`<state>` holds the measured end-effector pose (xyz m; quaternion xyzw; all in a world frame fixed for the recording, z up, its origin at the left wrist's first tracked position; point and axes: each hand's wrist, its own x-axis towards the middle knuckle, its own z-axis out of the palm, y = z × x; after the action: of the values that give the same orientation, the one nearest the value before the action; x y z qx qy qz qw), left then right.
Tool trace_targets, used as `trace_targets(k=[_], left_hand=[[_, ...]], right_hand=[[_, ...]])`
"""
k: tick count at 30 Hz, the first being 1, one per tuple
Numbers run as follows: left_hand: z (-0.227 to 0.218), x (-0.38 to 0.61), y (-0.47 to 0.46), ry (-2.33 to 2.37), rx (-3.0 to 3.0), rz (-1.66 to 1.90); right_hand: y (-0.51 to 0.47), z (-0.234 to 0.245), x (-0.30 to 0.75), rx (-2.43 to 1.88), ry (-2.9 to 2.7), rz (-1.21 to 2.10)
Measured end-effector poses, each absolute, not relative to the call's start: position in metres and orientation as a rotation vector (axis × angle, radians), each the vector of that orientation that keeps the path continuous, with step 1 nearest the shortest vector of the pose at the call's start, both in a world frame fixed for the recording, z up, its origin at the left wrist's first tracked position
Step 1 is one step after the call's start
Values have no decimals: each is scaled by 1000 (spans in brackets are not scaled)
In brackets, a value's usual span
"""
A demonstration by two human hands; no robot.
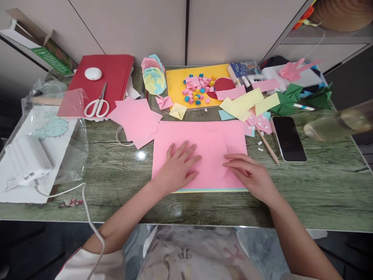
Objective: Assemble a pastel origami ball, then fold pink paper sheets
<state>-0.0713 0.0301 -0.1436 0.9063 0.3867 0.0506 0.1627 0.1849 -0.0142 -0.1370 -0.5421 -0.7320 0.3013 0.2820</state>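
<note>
A stack of large pink paper sheets (201, 136) lies on the green wood-grain table (305, 186) right in front of me. A smaller pink piece (214, 155) rests on top of the stack. My left hand (177, 167) lies flat on that piece with its fingers spread, open. Just right of it, my right hand (250, 173) presses down on the piece's right edge, fingers stretched out and held together, nothing gripped in them.
Loose pink squares (135, 118) lie left of the stack. White scissors (97, 105) rest on a red folder. A pencil (268, 147) and a black phone (288, 138) lie to the right. Folded paper shapes, yellow strips and a yellow board (177, 81) fill the back.
</note>
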Motion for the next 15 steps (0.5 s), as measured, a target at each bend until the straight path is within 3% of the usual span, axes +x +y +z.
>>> trace_targets(k=[8, 15], left_hand=[[-145, -73, 32, 1093, 2524, 142], [-146, -73, 33, 1130, 2500, 108]], right_hand=[[-5, -128, 204, -1482, -2099, 1141], [18, -137, 187, -1537, -2021, 1090]])
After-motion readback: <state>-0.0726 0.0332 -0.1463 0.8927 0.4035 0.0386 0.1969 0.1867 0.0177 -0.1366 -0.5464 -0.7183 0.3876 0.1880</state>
